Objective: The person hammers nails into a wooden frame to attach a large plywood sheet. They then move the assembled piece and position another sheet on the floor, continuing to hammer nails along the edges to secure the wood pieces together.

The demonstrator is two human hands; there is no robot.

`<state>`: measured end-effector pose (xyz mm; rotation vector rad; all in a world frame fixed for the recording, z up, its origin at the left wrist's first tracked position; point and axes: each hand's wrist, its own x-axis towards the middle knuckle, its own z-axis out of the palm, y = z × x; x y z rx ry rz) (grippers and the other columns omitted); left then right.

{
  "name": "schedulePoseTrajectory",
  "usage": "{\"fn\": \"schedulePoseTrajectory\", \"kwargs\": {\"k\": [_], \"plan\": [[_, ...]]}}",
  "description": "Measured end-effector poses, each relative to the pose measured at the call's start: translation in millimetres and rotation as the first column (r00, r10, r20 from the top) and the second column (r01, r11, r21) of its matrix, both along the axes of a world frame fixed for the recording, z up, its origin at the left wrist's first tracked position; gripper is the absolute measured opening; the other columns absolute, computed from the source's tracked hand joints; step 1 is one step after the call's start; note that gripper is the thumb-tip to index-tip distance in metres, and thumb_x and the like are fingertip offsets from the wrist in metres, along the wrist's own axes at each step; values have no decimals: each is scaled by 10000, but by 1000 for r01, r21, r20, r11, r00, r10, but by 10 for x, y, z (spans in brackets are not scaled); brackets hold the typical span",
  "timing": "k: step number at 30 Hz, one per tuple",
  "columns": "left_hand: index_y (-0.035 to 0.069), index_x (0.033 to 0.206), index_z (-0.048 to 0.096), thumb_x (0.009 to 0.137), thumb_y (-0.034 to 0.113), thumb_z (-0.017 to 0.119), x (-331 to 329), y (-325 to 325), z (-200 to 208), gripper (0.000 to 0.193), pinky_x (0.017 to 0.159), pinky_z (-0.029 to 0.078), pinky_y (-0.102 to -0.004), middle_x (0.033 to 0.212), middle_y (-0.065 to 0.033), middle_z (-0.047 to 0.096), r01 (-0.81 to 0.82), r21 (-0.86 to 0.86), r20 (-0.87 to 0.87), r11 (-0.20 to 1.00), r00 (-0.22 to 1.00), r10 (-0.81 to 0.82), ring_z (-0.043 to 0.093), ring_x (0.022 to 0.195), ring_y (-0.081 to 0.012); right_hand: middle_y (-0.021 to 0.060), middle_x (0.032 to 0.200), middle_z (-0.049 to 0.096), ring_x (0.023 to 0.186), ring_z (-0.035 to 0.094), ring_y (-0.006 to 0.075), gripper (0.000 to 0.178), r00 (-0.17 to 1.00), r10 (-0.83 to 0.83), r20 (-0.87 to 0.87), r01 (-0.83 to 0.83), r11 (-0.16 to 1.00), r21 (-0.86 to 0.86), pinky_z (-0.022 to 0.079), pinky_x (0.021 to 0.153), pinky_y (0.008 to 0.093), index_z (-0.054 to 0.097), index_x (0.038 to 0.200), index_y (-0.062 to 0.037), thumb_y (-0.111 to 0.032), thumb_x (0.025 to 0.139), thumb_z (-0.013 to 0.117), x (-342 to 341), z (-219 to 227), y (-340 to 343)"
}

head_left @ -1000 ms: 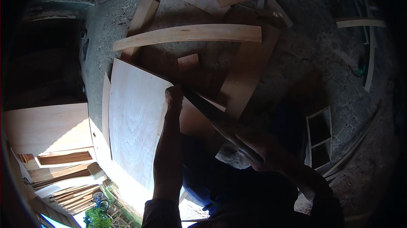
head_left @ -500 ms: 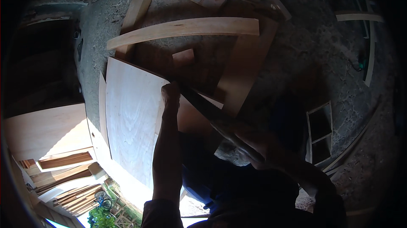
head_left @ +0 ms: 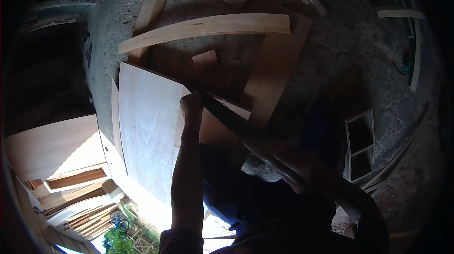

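A pale plywood panel point(head_left: 147, 112) lies to the left, brightly lit, with its corner by my left hand. My left hand point(head_left: 191, 104) is closed at the panel's right edge, near that corner; its fingertips are in shadow. My right hand point(head_left: 300, 166) grips the handle of a handsaw, at the lower right of the panel. The saw's dark toothed blade point(head_left: 226, 116) slants up and left, its far end meeting the panel's edge just beyond my left hand. How deep the blade sits in the wood is too dark to tell.
A long timber plank point(head_left: 203, 26) lies across other boards beyond the panel. A small wood offcut point(head_left: 205, 59) rests among them. A wide board point(head_left: 279, 72) slants at the right. Farther right stands a small wooden frame point(head_left: 360, 145). Stacked lumber point(head_left: 94, 221) sits at lower left.
My right hand has drawn the handsaw back, down and to the right, so more distance lies between the two hands. My left hand stays at the panel's edge.
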<state>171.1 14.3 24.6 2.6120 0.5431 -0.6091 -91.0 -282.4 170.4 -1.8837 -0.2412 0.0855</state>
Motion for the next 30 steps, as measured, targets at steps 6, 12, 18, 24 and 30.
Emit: {"fn": "schedulePoseTrajectory", "kwargs": {"k": [6,12,18,24,30], "plan": [[-65,726,650,829,254,528,-11,-76,-32,356,523,445,-459,629,-181,634,30,-65,121,997,992,-22,610,564,-276,181,1086,675,901,714,314,647,998,-18,-56,17,1000,-10,610,755,377,494,1365,-12,-65,773,751,-57,-88,-21],[10,624,642,849,273,540,-143,-239,186,361,427,381,-356,493,-85,550,-97,-300,7,949,995,104,516,415,-165,177,1072,674,920,705,321,607,995,-23,-101,25,1000,15,601,782,398,518,1341,-13,-82,781,742,-176,-88,-58],[-15,706,668,863,275,535,-475,-326,311,356,439,394,-385,514,-111,561,-118,-217,-36,969,993,113,572,493,-195,179,1062,669,965,683,319,613,991,63,-115,-72,994,-77,588,796,392,521,1349,-38,-106,783,747,-160,-59,-171],[13,661,595,887,157,553,-535,-246,127,271,428,446,-406,591,-188,602,196,-117,126,974,975,-181,644,525,-258,172,1038,670,904,695,329,564,994,-4,-107,4,1000,-3,592,751,381,532,1317,-21,-83,797,743,-266,-75,-228],[20,685,571,885,119,557,-718,-211,175,223,479,485,-427,643,-227,616,134,-430,19,893,990,-139,659,581,-331,187,1073,669,900,699,331,522,986,56,-158,-59,998,-9,591,760,388,547,1274,16,-67,800,747,-378,34,-292]]}}
